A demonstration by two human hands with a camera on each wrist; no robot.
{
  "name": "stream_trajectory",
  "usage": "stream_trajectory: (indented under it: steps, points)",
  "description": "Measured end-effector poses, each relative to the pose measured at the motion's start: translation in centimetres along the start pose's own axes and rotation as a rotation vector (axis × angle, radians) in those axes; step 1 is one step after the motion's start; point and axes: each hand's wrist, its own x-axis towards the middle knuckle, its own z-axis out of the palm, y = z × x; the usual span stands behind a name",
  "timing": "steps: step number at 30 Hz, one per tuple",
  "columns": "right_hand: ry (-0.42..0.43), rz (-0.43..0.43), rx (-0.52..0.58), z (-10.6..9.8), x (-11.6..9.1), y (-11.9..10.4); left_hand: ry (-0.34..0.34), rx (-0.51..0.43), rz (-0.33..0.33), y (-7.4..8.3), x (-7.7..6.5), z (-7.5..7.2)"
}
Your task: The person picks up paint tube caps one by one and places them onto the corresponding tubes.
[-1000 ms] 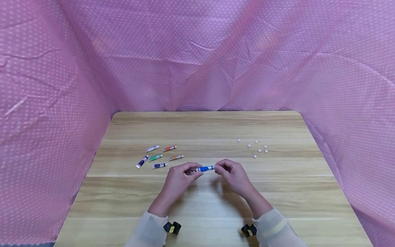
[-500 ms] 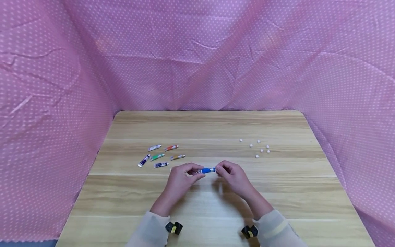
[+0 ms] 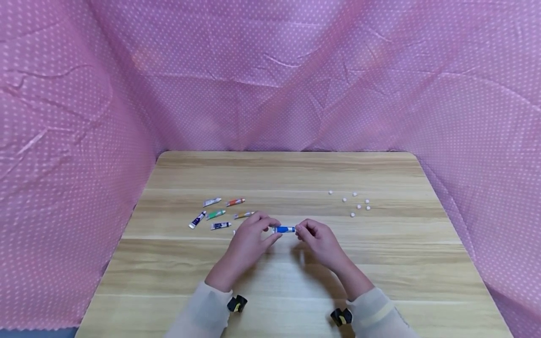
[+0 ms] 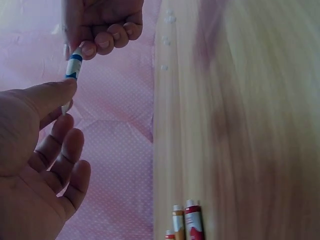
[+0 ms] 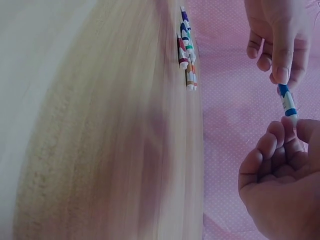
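Observation:
A small blue-and-white paint tube (image 3: 285, 229) lies level between the two hands, above the table. My left hand (image 3: 250, 237) pinches its tail end between thumb and forefinger; the other fingers are loosely bent in the left wrist view. At the white neck end, my right hand (image 3: 319, 239) pinches with thumb and forefinger, its remaining fingers curled in the right wrist view. Those fingertips hide the end of the tube (image 5: 288, 102). Beyond the left hand lie several paint tubes, among them a green one (image 3: 216, 214), an orange one (image 3: 235, 202) and a dark blue one (image 3: 197, 219).
Several small white caps (image 3: 359, 206) are scattered at the right on the wooden table (image 3: 287, 173). A red tube (image 4: 194, 222) lies by the left hand, mostly hidden from the head view. Pink dotted cloth (image 3: 270, 84) hangs around the table's back and sides.
The left hand has shifted slightly up and its fingers have spread a little on the tube. The blue tube has turned to lie more level. The right hand stays nearly in place.

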Motion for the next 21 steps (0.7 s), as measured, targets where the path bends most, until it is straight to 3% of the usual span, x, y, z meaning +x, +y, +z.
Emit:
stream_trajectory:
  steps: [7, 21]
  points:
    - [0.064, 0.015, -0.032, 0.2, 0.4, 0.1, -0.041, 0.144, 0.036, 0.3, 0.8, 0.1]
    - [0.123, 0.045, -0.004, 0.2, 0.8, 1.6, -0.164, 0.226, 0.1, -0.6, 2.8, 1.1]
